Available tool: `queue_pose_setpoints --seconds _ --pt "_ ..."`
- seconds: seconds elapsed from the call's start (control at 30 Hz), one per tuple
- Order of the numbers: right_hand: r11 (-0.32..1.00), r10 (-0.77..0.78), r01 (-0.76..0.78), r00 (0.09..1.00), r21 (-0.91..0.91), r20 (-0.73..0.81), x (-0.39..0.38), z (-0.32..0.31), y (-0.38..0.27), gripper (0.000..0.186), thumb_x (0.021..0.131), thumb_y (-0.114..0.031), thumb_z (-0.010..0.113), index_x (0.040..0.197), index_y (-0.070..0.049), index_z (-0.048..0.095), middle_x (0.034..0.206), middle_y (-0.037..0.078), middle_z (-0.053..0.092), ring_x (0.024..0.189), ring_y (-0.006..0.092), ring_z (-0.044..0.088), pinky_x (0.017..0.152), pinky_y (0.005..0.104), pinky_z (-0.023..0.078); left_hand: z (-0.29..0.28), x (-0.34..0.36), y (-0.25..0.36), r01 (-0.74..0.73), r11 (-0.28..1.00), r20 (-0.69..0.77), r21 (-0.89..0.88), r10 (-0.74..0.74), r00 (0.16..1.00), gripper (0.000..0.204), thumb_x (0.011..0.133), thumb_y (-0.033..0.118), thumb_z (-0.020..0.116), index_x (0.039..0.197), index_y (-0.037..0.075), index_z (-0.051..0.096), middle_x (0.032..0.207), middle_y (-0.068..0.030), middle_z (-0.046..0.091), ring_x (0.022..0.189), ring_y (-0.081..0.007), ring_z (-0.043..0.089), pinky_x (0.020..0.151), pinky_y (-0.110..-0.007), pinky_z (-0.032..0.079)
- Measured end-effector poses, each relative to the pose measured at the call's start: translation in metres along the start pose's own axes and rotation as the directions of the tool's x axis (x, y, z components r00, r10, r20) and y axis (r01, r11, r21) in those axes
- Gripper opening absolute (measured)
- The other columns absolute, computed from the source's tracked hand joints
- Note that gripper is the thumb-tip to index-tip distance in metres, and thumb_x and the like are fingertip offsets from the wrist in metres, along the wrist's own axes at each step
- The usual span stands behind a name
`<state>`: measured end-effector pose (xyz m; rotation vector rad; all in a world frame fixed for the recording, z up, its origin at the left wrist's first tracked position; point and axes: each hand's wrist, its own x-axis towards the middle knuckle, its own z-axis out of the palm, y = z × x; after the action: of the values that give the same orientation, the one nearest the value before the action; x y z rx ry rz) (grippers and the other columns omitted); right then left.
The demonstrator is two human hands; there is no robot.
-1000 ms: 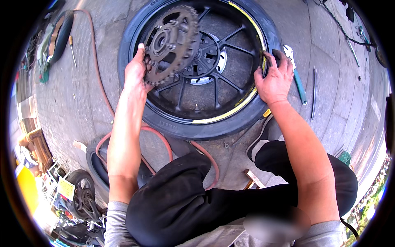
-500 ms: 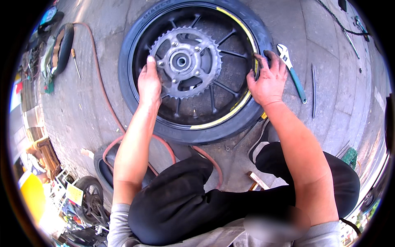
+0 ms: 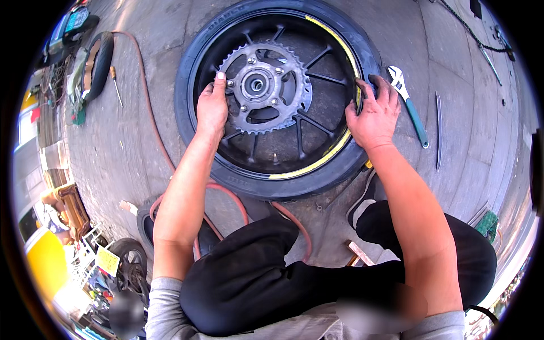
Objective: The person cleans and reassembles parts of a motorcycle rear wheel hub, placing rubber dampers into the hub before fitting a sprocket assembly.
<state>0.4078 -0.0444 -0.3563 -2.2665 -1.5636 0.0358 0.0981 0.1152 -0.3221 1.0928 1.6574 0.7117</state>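
Observation:
A motorcycle wheel with a black tyre (image 3: 266,188) lies flat on the ground in front of me. At its centre sits a toothed metal rear sprocket (image 3: 249,120) on its bolted carrier, a little tilted. My left hand (image 3: 213,107) grips the sprocket's left edge, thumb on top and fingers underneath, out of sight. Over on the right, my right hand (image 3: 375,116) holds the wheel, its bent, blackened fingers and thumb at the rim and tyre beside the yellow rim stripe (image 3: 317,164).
An adjustable wrench (image 3: 412,107) with a green handle and a thin metal bar (image 3: 438,131) lie right of the wheel. A red hose (image 3: 143,85) runs along the left, near a screwdriver (image 3: 115,85). A chain (image 3: 462,25) lies at upper right.
The sprocket has turned slightly clockwise in the wheel and tilted, with my left hand still on it. My right hand keeps its place at the rim. The whole view has shifted a little.

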Motion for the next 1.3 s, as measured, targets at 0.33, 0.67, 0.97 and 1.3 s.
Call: queue_pose_setpoints --seconds 0.33,0.67,0.97,1.3 --pt "0.999 -0.037 0.037 0.999 -0.034 -0.017 0.002 0.0 -0.005 0.053 0.08 -0.027 0.074 0.133 -0.024 0.068 0.147 0.009 0.053 0.141 0.036 0.046 0.119 0.055 0.036 -0.002 -0.003 0.001 0.045 0.974 0.084 -0.221 -0.027 0.996 0.044 0.109 0.048 0.063 0.097 0.006 0.063 0.063 0.0007 0.051 0.049 -0.0128 0.049 0.046 -0.031 0.042" --pt "0.997 -0.043 0.044 0.999 -0.067 0.007 0.0 -0.001 -0.01 0.054 0.08 -0.026 0.074 0.134 -0.023 0.068 0.148 0.011 0.053 0.142 0.0387 0.044 0.121 0.0568 0.034 -0.005 0.006 -0.009 0.084 0.946 0.118 -0.313 -0.049 0.992 0.048 0.109 0.05 0.063 0.096 0.004 0.065 0.063 0.001 0.053 0.047 -0.012 0.05 0.045 -0.03 0.043" --pt "0.966 -0.034 0.01 0.996 0.258 0.087 0.053 -0.008 -0.084 0.039 0.102 -0.033 0.06 0.124 -0.004 0.072 0.119 0.021 0.073 0.117 0.0395 0.068 0.105 0.0453 0.053 -0.003 -0.001 0.001 0.053 0.985 0.083 -0.162 -0.04 0.996 0.048 0.106 0.045 0.069 0.117 -0.002 0.071 0.073 -0.0003 0.062 0.058 -0.0103 0.059 0.052 -0.029 0.048" --pt "0.851 0.044 -0.259 0.902 0.457 0.43 0.049 0.012 -0.093 0.053 0.112 -0.043 0.049 0.132 0.002 0.068 0.119 0.031 0.073 0.115 0.0481 0.069 0.102 0.0522 0.053 -0.005 0.008 -0.002 -0.137 0.987 0.065 0.08 0.132 0.989 0.052 0.106 0.043 0.069 0.124 -0.006 0.067 0.09 -0.007 0.072 0.069 -0.0102 0.064 0.061 -0.029 0.052"
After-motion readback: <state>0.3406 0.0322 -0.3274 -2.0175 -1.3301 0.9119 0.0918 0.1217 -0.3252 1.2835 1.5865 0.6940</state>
